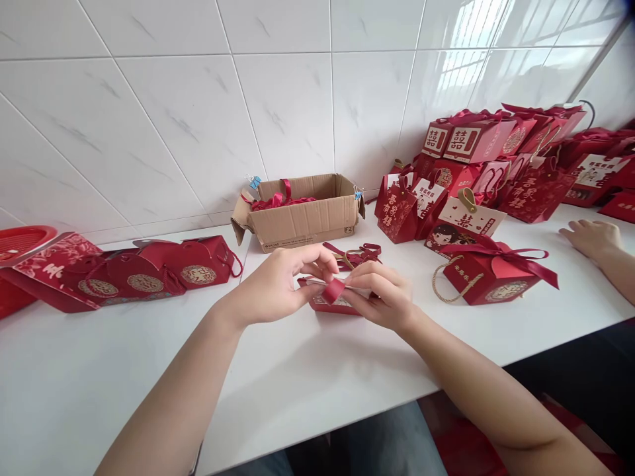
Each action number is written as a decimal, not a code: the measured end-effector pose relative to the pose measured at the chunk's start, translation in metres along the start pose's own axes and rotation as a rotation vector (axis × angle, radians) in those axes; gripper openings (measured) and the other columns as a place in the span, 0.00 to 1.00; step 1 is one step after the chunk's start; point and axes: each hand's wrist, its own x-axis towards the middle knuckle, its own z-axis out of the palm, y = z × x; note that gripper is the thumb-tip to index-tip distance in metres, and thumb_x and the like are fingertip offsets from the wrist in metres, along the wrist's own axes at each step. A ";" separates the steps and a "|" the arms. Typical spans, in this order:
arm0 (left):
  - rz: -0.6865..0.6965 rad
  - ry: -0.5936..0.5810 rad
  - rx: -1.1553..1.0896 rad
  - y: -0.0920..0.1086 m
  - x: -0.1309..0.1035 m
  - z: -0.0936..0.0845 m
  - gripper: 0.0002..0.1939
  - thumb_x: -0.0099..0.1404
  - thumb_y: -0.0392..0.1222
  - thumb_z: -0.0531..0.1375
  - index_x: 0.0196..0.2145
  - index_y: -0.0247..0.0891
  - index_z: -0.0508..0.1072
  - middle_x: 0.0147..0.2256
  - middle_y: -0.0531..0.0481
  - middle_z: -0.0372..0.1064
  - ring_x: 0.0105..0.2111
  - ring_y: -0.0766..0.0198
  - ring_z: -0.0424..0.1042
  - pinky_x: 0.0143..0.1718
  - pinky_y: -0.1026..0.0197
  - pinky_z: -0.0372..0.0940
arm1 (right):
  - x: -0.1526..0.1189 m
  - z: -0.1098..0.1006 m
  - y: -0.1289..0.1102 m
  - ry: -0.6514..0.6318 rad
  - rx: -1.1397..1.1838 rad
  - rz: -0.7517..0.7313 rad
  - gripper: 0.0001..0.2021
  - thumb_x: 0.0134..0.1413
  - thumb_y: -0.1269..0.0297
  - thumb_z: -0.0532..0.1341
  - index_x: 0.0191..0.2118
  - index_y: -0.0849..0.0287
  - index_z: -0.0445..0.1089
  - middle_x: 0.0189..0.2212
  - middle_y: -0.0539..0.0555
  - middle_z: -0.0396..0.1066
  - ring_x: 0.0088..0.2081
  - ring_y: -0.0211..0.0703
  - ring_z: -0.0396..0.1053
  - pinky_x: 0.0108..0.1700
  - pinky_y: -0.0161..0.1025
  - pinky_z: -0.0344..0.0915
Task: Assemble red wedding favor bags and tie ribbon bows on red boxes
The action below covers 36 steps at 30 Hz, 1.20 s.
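While both hands meet over the small box (338, 308) on the table (278, 383), I see the ribbon (334, 291) as the likeliest trouble. My left hand (278, 284) curls thumb and forefinger around the ribbon with little gap between, though I cannot tell whether they truly pinch it; my right hand (381, 294) has its fingers drawn together on the small box's upper edge. I judge the ribbon could slip or twist, since it looks smooth and stands in a loop with only fingertips about it. The small box could also skew, or its card crease, if one hand presses harder than the other. My own fingers cover much of the work, so I could miss a crooked fold. Just behind them lie loose ribbons (368, 255), close enough to snag. Beyond stands the carton (302, 228), more ribbon inside, blocking reach toward the wall (282, 112). On the right sits a bowed box (496, 281), its cord (435, 284) spread toward my right hand; past it rise stacked boxes (476, 142), and another person's hand (595, 238) rests on the table. At the left, a row of boxes (169, 281) bounds the space
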 end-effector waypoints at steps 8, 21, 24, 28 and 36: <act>0.004 -0.072 0.009 0.000 -0.003 -0.005 0.03 0.64 0.36 0.58 0.34 0.39 0.72 0.33 0.54 0.74 0.34 0.67 0.74 0.37 0.64 0.71 | 0.004 0.000 -0.002 -0.055 0.070 0.031 0.09 0.52 0.69 0.65 0.41 0.59 0.69 0.30 0.55 0.73 0.31 0.41 0.73 0.29 0.37 0.72; 0.008 -0.091 0.040 -0.002 -0.003 -0.005 0.04 0.64 0.35 0.57 0.35 0.40 0.72 0.31 0.55 0.73 0.32 0.68 0.73 0.34 0.66 0.69 | 0.003 0.000 -0.003 -0.133 0.146 0.079 0.10 0.53 0.72 0.62 0.42 0.59 0.69 0.32 0.56 0.72 0.33 0.40 0.72 0.32 0.38 0.72; 0.003 -0.091 0.035 -0.003 -0.003 -0.005 0.03 0.63 0.36 0.58 0.36 0.41 0.71 0.33 0.55 0.73 0.35 0.67 0.74 0.35 0.66 0.70 | 0.004 0.000 -0.004 -0.138 0.142 0.104 0.09 0.53 0.70 0.62 0.41 0.58 0.70 0.31 0.54 0.70 0.32 0.39 0.70 0.30 0.38 0.71; -0.033 -0.079 0.033 -0.003 -0.003 -0.005 0.04 0.63 0.35 0.58 0.36 0.41 0.69 0.34 0.55 0.72 0.34 0.67 0.74 0.34 0.65 0.70 | 0.001 0.002 -0.005 -0.077 0.088 0.058 0.08 0.54 0.71 0.63 0.41 0.58 0.71 0.29 0.53 0.71 0.30 0.38 0.70 0.28 0.36 0.70; -0.041 -0.053 0.050 -0.005 -0.002 -0.005 0.03 0.63 0.35 0.58 0.36 0.39 0.69 0.31 0.54 0.72 0.33 0.66 0.74 0.36 0.63 0.70 | -0.001 0.007 -0.008 0.012 0.041 0.080 0.10 0.52 0.72 0.64 0.42 0.57 0.73 0.30 0.52 0.72 0.30 0.37 0.72 0.30 0.35 0.74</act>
